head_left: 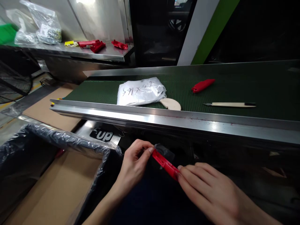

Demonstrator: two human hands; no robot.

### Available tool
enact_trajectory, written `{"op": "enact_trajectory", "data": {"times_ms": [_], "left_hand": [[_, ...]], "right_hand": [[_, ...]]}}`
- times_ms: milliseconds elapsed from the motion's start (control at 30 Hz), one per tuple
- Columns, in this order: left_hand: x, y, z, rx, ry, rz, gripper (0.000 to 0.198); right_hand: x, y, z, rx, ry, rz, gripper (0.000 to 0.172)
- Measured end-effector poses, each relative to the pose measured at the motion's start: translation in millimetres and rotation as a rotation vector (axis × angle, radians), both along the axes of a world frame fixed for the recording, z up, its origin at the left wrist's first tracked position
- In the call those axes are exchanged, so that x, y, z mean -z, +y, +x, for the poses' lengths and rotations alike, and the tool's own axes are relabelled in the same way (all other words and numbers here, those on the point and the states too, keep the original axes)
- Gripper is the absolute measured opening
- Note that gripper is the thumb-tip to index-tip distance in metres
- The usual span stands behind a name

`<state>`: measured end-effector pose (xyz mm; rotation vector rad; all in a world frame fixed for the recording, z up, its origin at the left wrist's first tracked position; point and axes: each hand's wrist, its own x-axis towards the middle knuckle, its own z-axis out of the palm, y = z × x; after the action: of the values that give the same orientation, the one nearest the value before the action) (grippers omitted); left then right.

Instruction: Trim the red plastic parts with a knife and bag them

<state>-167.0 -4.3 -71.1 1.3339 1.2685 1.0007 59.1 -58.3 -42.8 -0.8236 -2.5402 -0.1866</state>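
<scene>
A narrow red plastic part (pixel 165 163) is held in front of me, tilted down to the right. My left hand (pixel 134 161) pinches its upper end between thumb and fingers. At the lower end my right hand (pixel 208 187) grips it, with the fingertips closed round the tip. A small piece of clear plastic (pixel 165 150) shows just behind the part; whether it touches it I cannot tell. On the green conveyor belt beyond lie another red part (pixel 203 85) and a craft knife (pixel 231 104) with a pale handle.
A marked white plastic packet (pixel 140 91) and a flat cream disc-like piece (pixel 172 103) rest by the belt's metal rail (pixel 187 122). Lower left stands a plastic-lined box (pixel 70 140). Red parts (pixel 92 44) and bagged hardware (pixel 49 31) sit on a steel shelf.
</scene>
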Motion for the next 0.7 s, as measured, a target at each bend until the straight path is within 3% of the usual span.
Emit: {"op": "enact_trajectory", "data": {"times_ms": [133,233,367,467,533,600,700], "left_hand": [[12.7,-13,9,-0.090,-0.015,0.039,0.011],[22.1,-28,17,-0.160,-0.049,0.010,0.011],[37.2,-40,22,-0.219,-0.046,-0.004,0.011],[44.8,-43,21,-0.232,-0.020,0.015,0.011],[43.9,-44,19,-0.218,0.001,0.050,0.012],[38.0,-46,15,-0.188,0.028,0.106,0.012],[25.8,-48,5,-0.166,0.079,0.199,0.012]], "right_hand": [[2.7,4,-15,0.073,0.085,0.027,0.023],[12.6,2,-31,0.264,0.415,-0.040,0.015],[39.1,-8,-54,0.627,0.994,-0.501,0.007],[58.3,-15,-66,0.637,1.249,-0.804,0.015],[64.8,-17,-66,0.603,1.166,-0.795,0.015],[65.8,-15,-58,0.536,0.929,-0.598,0.016],[63.0,-5,-32,0.251,0.504,-0.288,0.033]]}}
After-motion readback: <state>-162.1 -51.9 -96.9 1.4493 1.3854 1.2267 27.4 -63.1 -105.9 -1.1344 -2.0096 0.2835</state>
